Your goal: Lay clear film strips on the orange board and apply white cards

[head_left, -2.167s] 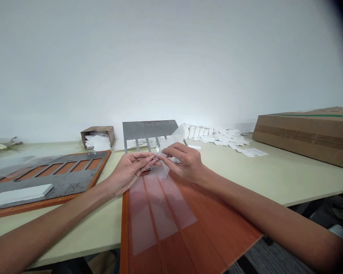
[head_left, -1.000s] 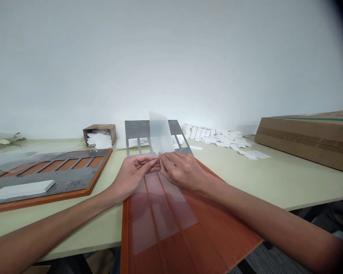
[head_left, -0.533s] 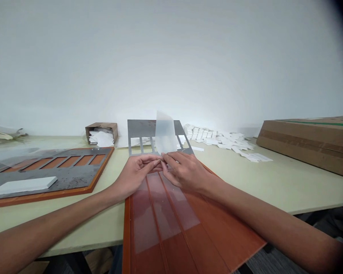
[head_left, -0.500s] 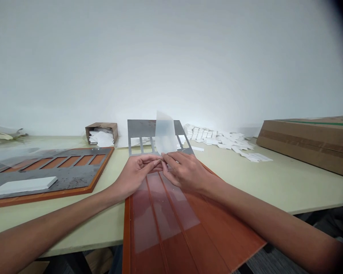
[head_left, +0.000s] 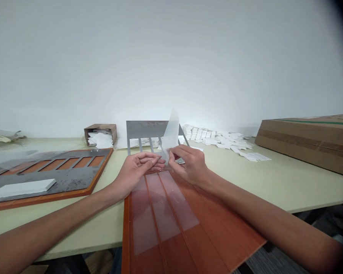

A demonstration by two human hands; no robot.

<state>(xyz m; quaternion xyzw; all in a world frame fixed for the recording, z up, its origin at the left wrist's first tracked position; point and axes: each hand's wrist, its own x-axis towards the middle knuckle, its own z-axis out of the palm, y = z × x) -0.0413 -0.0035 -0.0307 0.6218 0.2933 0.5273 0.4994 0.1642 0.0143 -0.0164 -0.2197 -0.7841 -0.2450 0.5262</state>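
Note:
An orange-brown grooved board (head_left: 205,236) lies in front of me and overhangs the table's near edge. Three translucent strips (head_left: 160,209) lie side by side in its grooves. My right hand (head_left: 188,165) pinches a clear film strip (head_left: 170,135) that stands upright from its fingertips. My left hand (head_left: 137,171) rests at the far end of the strips, fingers curled, its fingertips meeting the base of the film. A grey metal comb-shaped plate (head_left: 148,131) lies just beyond both hands.
At the left lies a second orange board with a grey slotted plate (head_left: 60,179) and a white block (head_left: 20,188). A small cardboard box of white slips (head_left: 100,135) stands at the back. Loose white slips (head_left: 225,140) spread right of centre. A big carton (head_left: 308,140) lies far right.
The film strip in my right hand has tilted to the right and turned edge-on. My right hand has lifted a little from the board. My left hand has stayed in place.

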